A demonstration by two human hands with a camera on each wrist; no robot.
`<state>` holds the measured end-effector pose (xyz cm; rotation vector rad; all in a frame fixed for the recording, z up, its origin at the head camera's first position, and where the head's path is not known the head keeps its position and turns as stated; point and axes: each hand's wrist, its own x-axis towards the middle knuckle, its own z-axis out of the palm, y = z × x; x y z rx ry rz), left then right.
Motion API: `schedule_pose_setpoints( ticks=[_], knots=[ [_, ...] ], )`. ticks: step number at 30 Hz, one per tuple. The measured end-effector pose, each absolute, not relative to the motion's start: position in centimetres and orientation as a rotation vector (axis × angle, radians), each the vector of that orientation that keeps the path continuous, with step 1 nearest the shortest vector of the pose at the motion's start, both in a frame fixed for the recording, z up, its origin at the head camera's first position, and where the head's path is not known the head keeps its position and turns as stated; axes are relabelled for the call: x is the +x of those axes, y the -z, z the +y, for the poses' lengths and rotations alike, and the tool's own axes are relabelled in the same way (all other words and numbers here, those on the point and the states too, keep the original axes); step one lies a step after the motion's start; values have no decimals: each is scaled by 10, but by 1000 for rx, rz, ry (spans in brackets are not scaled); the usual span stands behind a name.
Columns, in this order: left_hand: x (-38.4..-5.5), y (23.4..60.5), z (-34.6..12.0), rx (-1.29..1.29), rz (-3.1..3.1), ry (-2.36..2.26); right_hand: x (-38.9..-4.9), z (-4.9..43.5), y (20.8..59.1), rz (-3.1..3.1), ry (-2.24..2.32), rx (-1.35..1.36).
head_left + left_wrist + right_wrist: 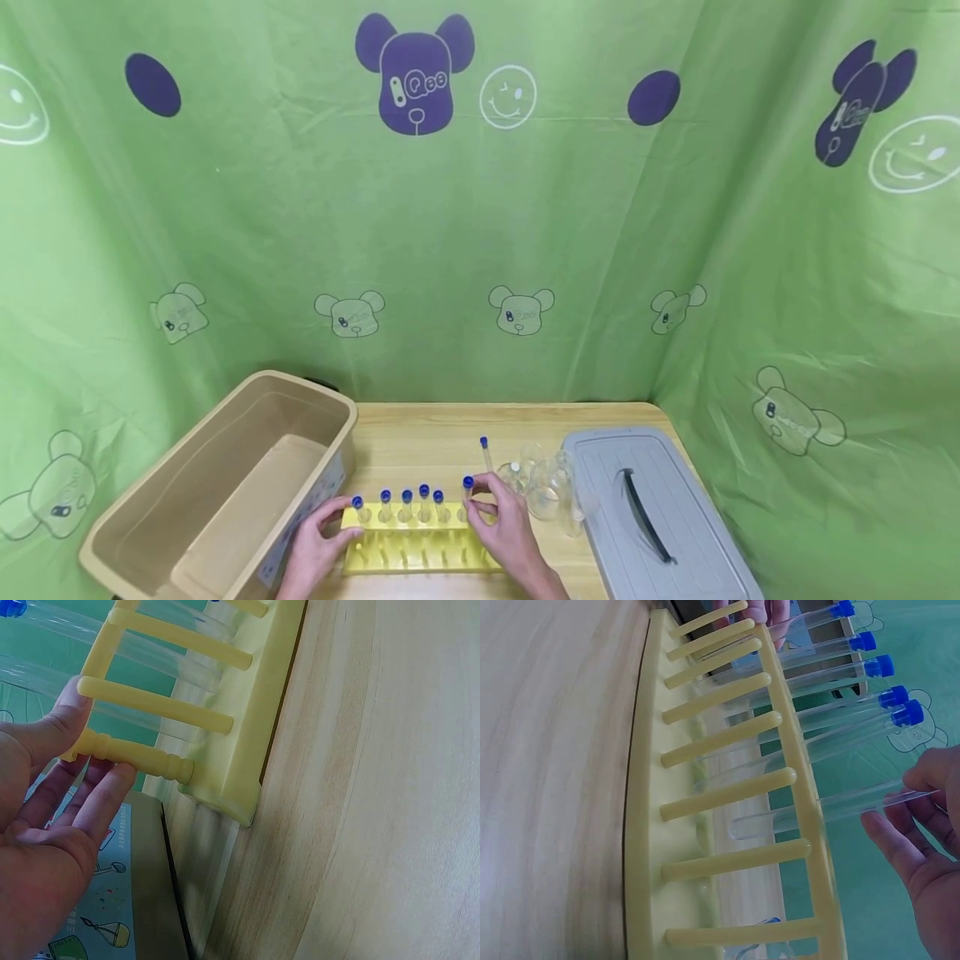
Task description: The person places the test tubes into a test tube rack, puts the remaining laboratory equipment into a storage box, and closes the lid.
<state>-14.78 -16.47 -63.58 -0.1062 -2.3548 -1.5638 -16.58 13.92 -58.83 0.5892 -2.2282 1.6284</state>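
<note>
A yellow test tube rack [420, 569] stands on the wooden table, with several blue-capped test tubes [407, 497] upright along its left and middle holes. My left hand [313, 552] grips the rack's left end; in the left wrist view the thumb [69, 705] lies against the top bar, and fingers curl near the end post. At the right part of the rack, my right hand [512, 532] pinches a clear test tube [855, 801] between thumb and fingers. That tube's rounded lower end is through the top bar, above the base, in the right wrist view.
A deep tan bin [225, 450] stands on the left. Behind my right hand lies another blue-capped tube [486, 454], beside clear glassware [546, 492]. At the right is a grey lid [607, 475] with a dark handle [643, 517]. Green printed curtains surround the table.
</note>
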Motion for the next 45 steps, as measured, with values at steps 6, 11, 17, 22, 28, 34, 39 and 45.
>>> schedule_pose_setpoints(
  ticks=[6, 11, 17, 22, 28, 34, 39, 45],
  knots=[
    [-147, 634, -166, -73, -2404, 1560, -164, 138, 593, -2228, -1611, 570],
    [-147, 632, -166, -47, -2429, 1589, -156, 131, 575, -2214, -1613, 535],
    [-148, 632, -166, -41, -2419, 1597, -153, 130, 570, -2249, -1642, 521],
    [-146, 631, -166, -53, -2424, 1589, -160, 134, 596, -2267, -1625, 532],
    [-147, 631, -166, -14, -2439, 1599, -163, 138, 608, -2259, -1653, 557],
    [-148, 633, -167, -35, -2435, 1588, -163, 139, 608, -2263, -1682, 572],
    [-149, 635, -167, -24, -2428, 1592, -161, 140, 606, -2289, -1679, 553],
    [-149, 635, -167, -22, -2438, 1591, -156, 143, 594, -2329, -1649, 508]
  ],
)
